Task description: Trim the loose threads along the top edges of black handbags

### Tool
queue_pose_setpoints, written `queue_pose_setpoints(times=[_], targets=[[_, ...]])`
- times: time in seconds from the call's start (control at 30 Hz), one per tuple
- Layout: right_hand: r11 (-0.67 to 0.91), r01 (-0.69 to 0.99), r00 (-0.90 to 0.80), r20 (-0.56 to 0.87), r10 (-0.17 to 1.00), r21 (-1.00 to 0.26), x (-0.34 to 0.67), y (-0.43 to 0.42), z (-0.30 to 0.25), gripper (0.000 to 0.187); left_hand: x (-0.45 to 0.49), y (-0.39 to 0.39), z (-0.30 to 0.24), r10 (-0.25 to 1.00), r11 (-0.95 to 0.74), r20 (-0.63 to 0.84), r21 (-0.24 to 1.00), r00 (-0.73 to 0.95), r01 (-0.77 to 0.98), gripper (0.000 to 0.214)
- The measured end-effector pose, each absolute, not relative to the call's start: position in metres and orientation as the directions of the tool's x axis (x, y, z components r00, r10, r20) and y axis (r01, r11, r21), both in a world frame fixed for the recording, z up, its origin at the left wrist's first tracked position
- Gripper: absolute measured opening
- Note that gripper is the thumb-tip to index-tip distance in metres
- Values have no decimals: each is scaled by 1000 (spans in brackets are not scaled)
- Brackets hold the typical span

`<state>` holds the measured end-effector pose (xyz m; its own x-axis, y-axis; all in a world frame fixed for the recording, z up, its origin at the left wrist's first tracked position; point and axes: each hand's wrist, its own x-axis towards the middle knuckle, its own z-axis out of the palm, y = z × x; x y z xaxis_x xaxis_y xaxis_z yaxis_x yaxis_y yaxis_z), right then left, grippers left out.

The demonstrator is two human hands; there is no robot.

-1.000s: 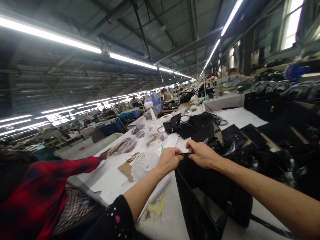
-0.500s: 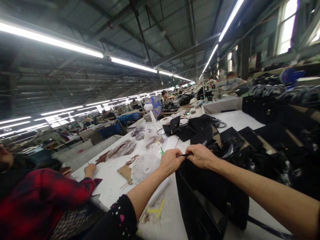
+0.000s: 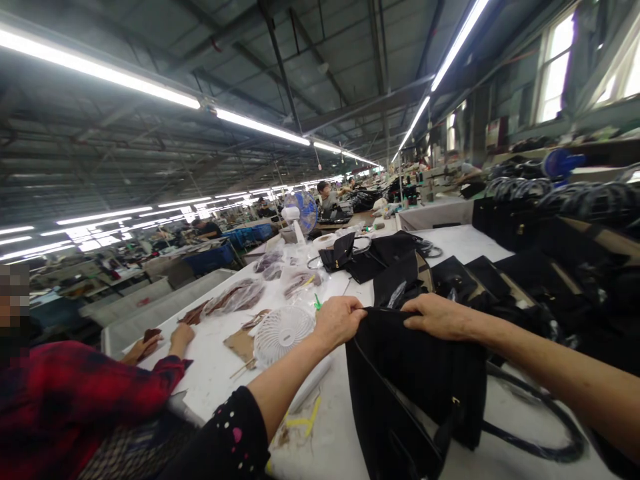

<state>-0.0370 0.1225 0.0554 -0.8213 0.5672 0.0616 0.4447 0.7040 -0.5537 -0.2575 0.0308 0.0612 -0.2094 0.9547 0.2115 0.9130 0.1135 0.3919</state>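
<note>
A black handbag [image 3: 415, 373] with gold-coloured fittings is in front of me on the white table. My left hand [image 3: 341, 317] pinches its top edge at the left corner. Farther right along the same edge, my right hand [image 3: 440, 316] grips the fabric between thumb and fingers; the fingers behind it are partly hidden. A black tubular handle [image 3: 550, 453] curves out on the bag's right side, partly under my right forearm. Just left of my left hand lies a white round fan [image 3: 283, 333].
Many black bags [image 3: 520, 287] crowd the table's right side. Plastic-wrapped brown pieces [image 3: 235, 297] lie to the left, beside a co-worker in a red checked sleeve [image 3: 100, 383]. A blue desk fan [image 3: 303, 212] stands farther back; yellow tape [image 3: 305, 420] sticks to the table.
My right hand has slid right along the bag's top edge, away from my left hand. More of the bag's top and its handle now show. The view has shifted slightly.
</note>
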Motion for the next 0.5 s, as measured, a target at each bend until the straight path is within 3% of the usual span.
queue_pose_setpoints(times=[0.23,0.5], targets=[[760,417,-828,136,544,-499,-72,121,58,16,-258,23,63,955,103,217,393,-201,914,18],[788,497,-789,189,584,-363,-82,111,61,19,-260,26,57,950,120,208,448,-234,886,20]])
